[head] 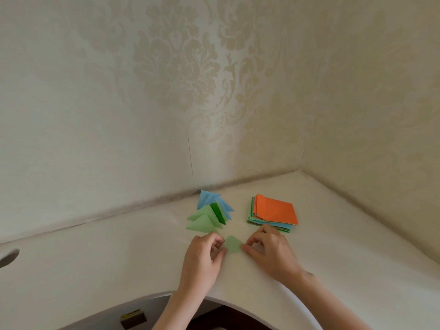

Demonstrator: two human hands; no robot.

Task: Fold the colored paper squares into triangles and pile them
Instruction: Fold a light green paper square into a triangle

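A light green paper triangle (232,245) lies on the white table (119,263) between my hands. My left hand (204,256) holds its left corner with curled fingers. On the other side, my right hand (269,248) pinches its right corner. Behind the left hand lies a fanned pile of folded triangles (212,214), blue at the back, green in front. To the right sits a stack of unfolded paper squares (273,211) with an orange sheet on top.
The table sits in a wallpapered corner; walls rise close behind the piles and on the right. A round hole (8,257) shows at the table's far left edge. The curved front edge (238,303) runs just below my wrists.
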